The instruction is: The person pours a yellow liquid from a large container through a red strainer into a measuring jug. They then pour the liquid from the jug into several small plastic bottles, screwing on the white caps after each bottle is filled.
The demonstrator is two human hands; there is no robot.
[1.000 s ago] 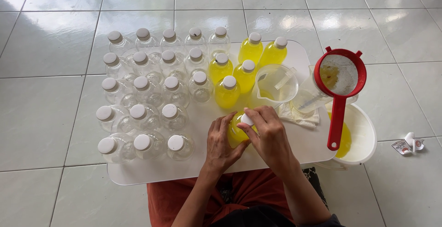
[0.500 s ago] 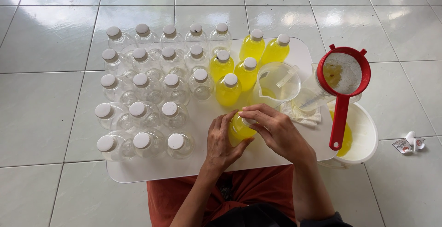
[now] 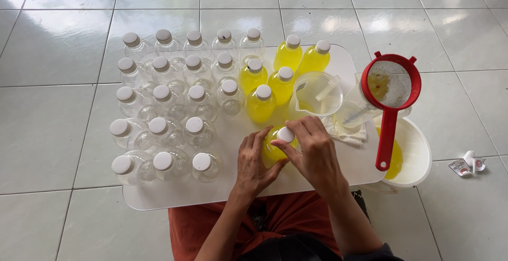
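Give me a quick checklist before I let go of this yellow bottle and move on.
1. White cap on the yellow bottle: ok, seated on top; tightness cannot tell.
2. Left hand steadying the bottle: ok.
3. Right hand fingers on the cap: ok.
4. Bottle on the white board: ok.
5. Free spot beside the filled bottles: ok.
6. Red strainer resting over the basin: ok.

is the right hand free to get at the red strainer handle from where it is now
Probably not at once. The right hand is busy on the white cap of the yellow bottle that the left hand steadies. Once it lets go, the red strainer handle lies just right, with nothing between.
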